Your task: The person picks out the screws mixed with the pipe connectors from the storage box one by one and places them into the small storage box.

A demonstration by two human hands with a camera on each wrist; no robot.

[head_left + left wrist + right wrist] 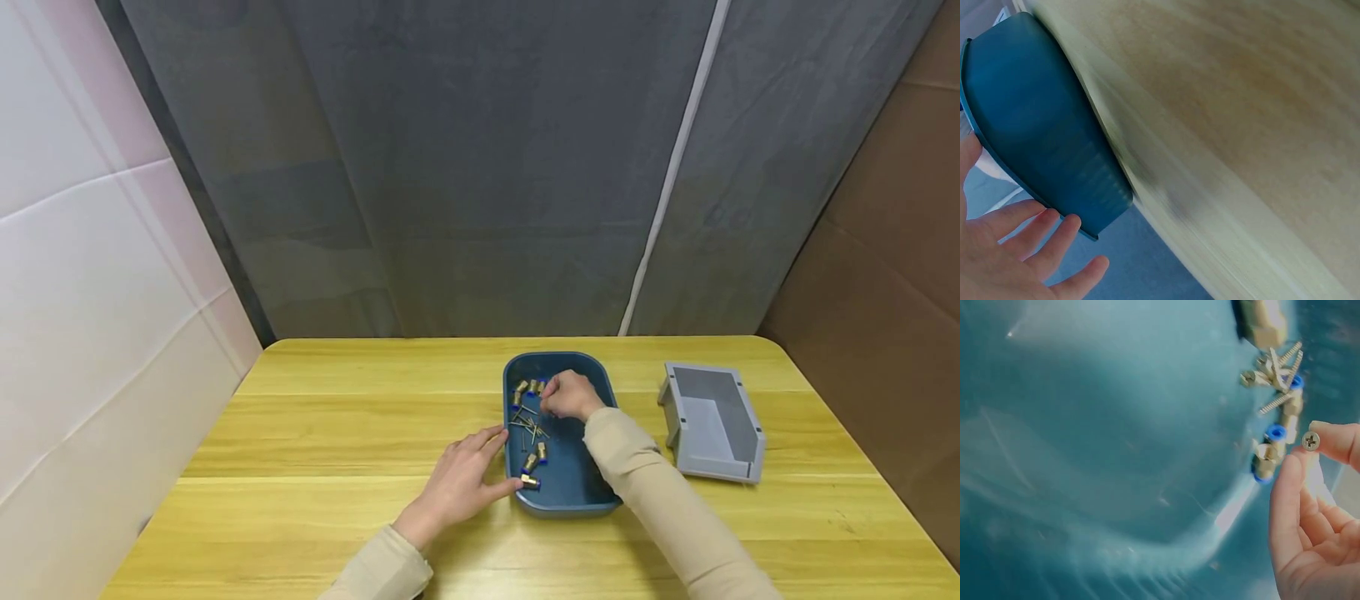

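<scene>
A dark blue tray (pixel 592 492) on the wooden table holds brass fittings with blue ends (pixel 534 457) and loose screws (pixel 529 427). My right hand (pixel 570 395) is inside the tray's far part, and in the right wrist view it pinches a screw (pixel 1310 440) between thumb and finger, next to fittings (pixel 1270 450) and screws (pixel 1282 365). With its fingers straight, my left hand (pixel 465 479) rests on the table against the tray's left wall (pixel 1041 137).
An empty grey bin (pixel 712 421) stands to the right of the tray. The table (pixel 322 433) ends near a grey curtain at the back, a white panel at the left and a brown wall at the right.
</scene>
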